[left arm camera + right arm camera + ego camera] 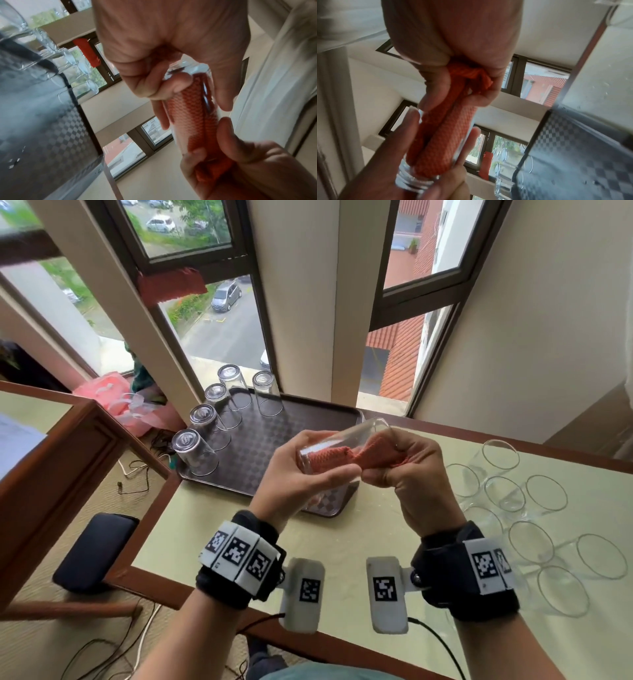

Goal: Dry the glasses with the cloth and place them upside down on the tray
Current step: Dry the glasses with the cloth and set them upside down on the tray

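A clear glass [342, 438] lies sideways in the air above the near right corner of the dark checkered tray [274, 440]. My left hand [308, 463] holds it by the base end, fingers curled round it. An orange-red cloth [330, 457] is stuffed into the glass, and my right hand [404, 470] grips the bunched end at the mouth. The left wrist view shows the cloth [193, 108] filling the glass. In the right wrist view my right hand [453, 40] clutches the cloth [445, 142]. Several glasses [202, 422] stand upside down along the tray's left and far sides.
Several upright glasses [507, 494] crowd the right side of the green-topped table [212, 529]. A second red cloth [171, 284] hangs on the window frame. A pink bag [113, 402], a black stool [96, 553] and cables lie on the floor at left.
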Demonstrator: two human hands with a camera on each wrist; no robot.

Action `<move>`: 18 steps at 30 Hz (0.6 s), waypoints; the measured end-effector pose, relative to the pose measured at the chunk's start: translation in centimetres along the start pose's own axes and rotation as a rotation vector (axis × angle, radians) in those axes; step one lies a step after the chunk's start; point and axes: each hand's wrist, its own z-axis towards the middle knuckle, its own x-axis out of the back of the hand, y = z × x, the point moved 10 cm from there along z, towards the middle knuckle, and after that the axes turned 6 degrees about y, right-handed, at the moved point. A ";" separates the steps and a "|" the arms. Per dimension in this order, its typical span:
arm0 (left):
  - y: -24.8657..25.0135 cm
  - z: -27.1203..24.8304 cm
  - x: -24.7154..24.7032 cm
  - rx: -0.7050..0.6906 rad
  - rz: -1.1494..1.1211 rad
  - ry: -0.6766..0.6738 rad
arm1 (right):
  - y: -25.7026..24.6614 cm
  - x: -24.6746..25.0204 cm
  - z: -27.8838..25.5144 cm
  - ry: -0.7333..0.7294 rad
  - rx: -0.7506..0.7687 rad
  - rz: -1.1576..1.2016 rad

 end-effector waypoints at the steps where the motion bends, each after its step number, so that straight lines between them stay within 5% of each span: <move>1: 0.3 0.2 0.4 0.003 -0.003 0.006 | 0.1 -0.2 0.1 -0.001 0.004 -0.015; 9: 3.6 -0.6 2.4 -0.314 0.261 0.032 | 0.6 -2.6 0.3 -0.144 -0.112 0.033; 15: 1.0 -0.1 3.9 -0.013 -0.002 0.052 | -0.7 -3.6 0.2 -0.054 0.032 0.013; 18: 0.9 -0.3 5.0 -0.045 -0.020 0.052 | -0.8 -5.2 0.1 -0.145 -0.007 -0.071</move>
